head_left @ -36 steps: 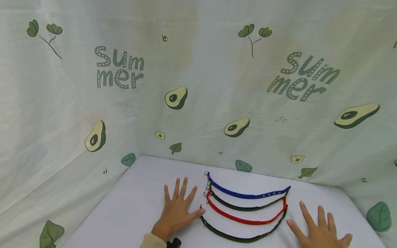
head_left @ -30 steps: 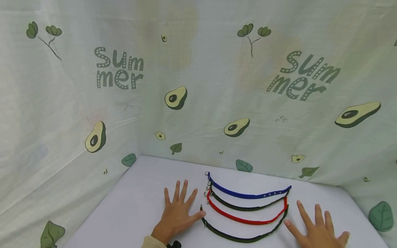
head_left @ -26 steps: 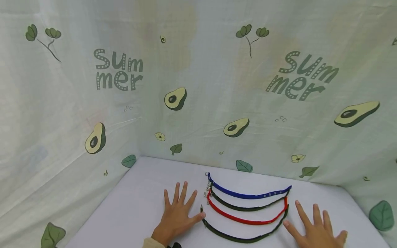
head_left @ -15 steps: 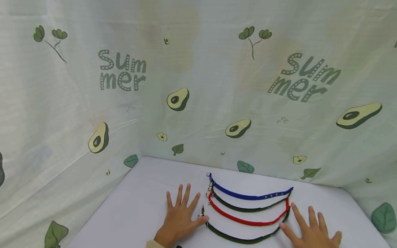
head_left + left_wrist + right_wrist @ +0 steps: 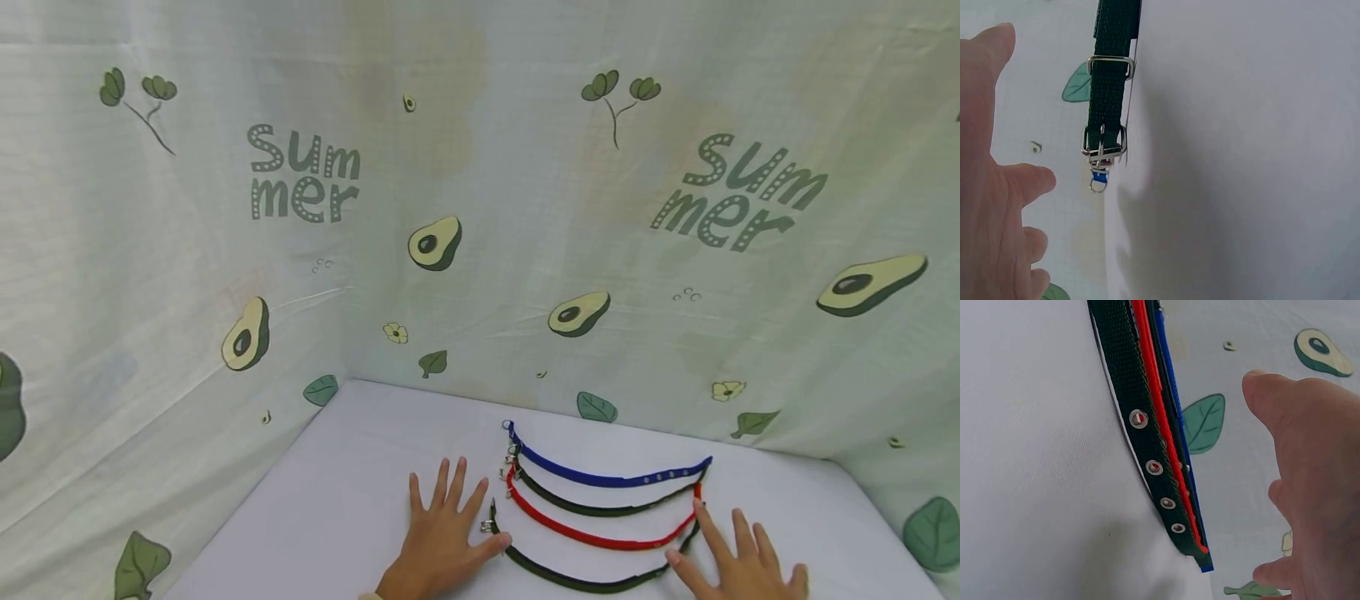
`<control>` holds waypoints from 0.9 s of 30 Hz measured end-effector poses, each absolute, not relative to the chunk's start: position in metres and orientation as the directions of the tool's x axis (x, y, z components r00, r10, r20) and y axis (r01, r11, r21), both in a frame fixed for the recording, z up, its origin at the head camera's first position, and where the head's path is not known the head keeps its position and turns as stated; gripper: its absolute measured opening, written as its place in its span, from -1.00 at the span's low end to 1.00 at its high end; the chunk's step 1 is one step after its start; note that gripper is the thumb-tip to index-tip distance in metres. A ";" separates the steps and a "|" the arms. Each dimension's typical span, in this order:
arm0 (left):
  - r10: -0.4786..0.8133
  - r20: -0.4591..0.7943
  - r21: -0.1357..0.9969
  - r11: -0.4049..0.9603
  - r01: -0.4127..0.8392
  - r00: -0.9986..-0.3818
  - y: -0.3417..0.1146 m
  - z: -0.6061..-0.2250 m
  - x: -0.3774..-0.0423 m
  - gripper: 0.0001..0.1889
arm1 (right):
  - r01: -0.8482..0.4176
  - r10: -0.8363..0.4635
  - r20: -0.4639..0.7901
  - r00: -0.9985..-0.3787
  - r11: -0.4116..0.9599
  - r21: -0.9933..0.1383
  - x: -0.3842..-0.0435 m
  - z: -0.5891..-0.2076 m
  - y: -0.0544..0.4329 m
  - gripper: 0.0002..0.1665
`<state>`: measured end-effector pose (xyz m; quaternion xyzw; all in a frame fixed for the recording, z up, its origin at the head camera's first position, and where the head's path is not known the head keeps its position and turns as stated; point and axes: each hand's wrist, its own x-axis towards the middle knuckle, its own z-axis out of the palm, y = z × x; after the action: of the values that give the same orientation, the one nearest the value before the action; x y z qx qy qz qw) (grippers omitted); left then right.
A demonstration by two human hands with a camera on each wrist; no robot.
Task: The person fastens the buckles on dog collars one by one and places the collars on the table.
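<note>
Several pet collars curve across the white tabletop in the head view: a blue collar [image 5: 592, 477] at the back, a dark green one [image 5: 600, 510], a red collar [image 5: 585, 536], and a dark green collar [image 5: 577, 585] nearest me. My left hand [image 5: 438, 546] is spread beside the front collar's buckle end, its thumb overlapping the strap there. In the left wrist view, the metal buckle [image 5: 1102, 149] hangs apart from the hand's fingers. My right hand [image 5: 738, 562], fingers spread, overlaps the collars' right ends, while the right wrist view has a gap between it and the eyelets [image 5: 1154, 467].
The white table [image 5: 330, 492] meets a pale curtain [image 5: 510, 167] along its back and left sides. Avocados, leaves and the word "summer" are printed on that cloth.
My right hand has moved left, over the collars' right ends. The left hand sits slightly lower and further right, as the whole view also shifts a little. The collars keep their arrangement.
</note>
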<state>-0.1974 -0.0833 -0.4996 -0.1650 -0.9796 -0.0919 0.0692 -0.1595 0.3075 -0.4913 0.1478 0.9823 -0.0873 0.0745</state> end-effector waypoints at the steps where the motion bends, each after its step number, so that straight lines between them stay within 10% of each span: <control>1: 0.309 0.158 0.163 0.929 0.333 -0.938 -0.083 -0.499 -0.197 -0.07 | 0.302 0.276 -0.175 -0.945 0.941 -0.150 -0.160 -0.492 0.307 0.45; 27: 0.239 0.146 0.239 0.933 0.269 -0.960 -0.069 -0.495 -0.194 -0.17 | 0.243 0.199 -0.164 -0.966 0.912 -0.330 -0.152 -0.487 0.296 0.36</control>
<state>-0.1939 -0.0691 -0.4946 -0.1294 -0.9814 -0.1294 0.0574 -0.1524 0.2958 -0.4872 0.1133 0.9757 -0.1763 0.0635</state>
